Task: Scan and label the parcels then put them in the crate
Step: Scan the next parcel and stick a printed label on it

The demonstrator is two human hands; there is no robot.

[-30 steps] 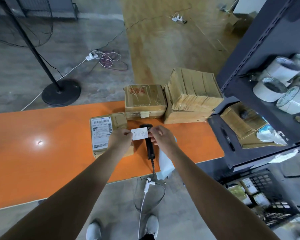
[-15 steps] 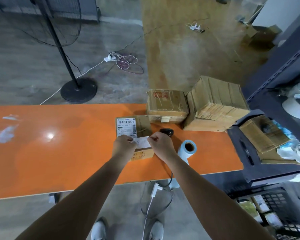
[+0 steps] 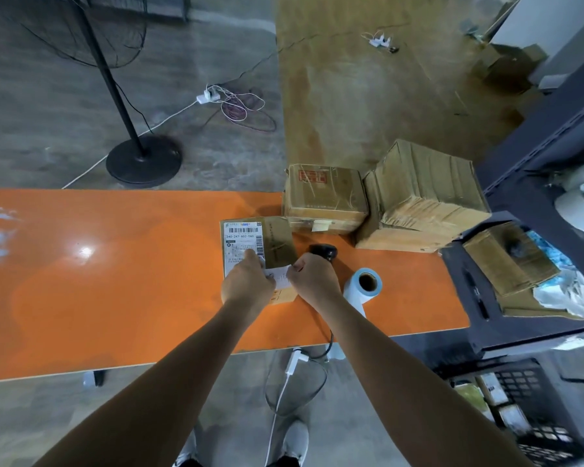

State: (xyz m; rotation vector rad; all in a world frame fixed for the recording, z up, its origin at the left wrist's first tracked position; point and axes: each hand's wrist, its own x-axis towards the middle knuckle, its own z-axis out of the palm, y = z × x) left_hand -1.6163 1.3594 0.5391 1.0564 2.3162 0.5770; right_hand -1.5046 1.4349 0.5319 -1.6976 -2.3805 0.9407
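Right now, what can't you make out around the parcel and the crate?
Head view only.
Small white paper label: writing blurred, ends covered by left hand and right hand.
Black handheld scanner: handle hidden behind right hand.
Black plastic crate: cut off by the frame's lower right corner, contents blurred.

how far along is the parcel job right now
Done: the black crate holds several parcels. In hand: the left hand and right hand pinch a small white label over the flat parcel on the orange table, the scanner lying beside it. Left: stick the label down, move that parcel to the crate, then handle the taped box and the bigger box.
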